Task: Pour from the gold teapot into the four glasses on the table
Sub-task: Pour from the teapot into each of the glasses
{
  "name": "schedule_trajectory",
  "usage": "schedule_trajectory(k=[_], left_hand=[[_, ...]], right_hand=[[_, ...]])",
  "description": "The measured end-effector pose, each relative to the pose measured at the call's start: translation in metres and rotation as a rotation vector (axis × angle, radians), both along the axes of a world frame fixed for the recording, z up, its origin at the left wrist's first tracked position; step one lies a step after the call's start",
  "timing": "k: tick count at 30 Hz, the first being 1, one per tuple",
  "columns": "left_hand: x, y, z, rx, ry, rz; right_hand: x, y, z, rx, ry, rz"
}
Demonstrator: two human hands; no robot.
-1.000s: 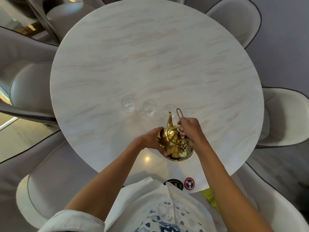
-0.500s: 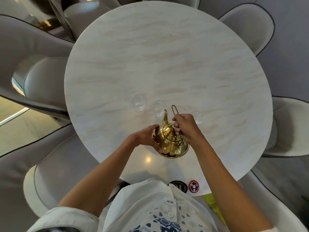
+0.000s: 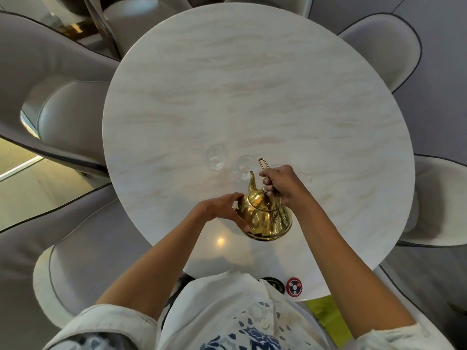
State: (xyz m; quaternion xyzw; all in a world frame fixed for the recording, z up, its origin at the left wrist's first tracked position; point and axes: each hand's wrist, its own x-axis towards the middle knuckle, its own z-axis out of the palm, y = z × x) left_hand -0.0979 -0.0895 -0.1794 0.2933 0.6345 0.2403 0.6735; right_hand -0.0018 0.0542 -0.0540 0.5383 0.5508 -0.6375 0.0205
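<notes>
Gold teapot (image 3: 262, 218), shiny metal, sitting near the close edge of the round marble table (image 3: 252, 97), spout aimed away toward the row of glasses.

Going left to right: leftmost glass (image 3: 215, 157) standing clear and alone, well left of the spout. Second glass (image 3: 245, 166) right at the spout tip, probably next in line. Third glass mostly hidden behind the wire handle (image 3: 264, 164) and the knuckles. Fourth glass (image 3: 304, 178) just peeking out past the wrist.

Left hand (image 3: 222, 209) spread loosely, fingers curved against the pot's left flank, steadying rather than gripping. Right hand (image 3: 280, 185) closed around the wire handle above the lid.

Handling-wise: likely hefty if full, stiff, and slick on that polished belly, so best carried by the handle, not the body. Could be hot too, can't tell from here. Thin handle probably lets the pot swing, hence the bracing palm. Glasses look light, tippy and breakable, so no bumping with the spout.
</notes>
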Motion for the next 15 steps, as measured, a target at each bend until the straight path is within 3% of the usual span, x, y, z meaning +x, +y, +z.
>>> schedule_trajectory(k=[15], left_hand=[[-0.005, 0.009, -0.003, 0.016, -0.036, 0.009]], right_hand=[[-0.011, 0.016, -0.005, 0.030, -0.037, 0.001]])
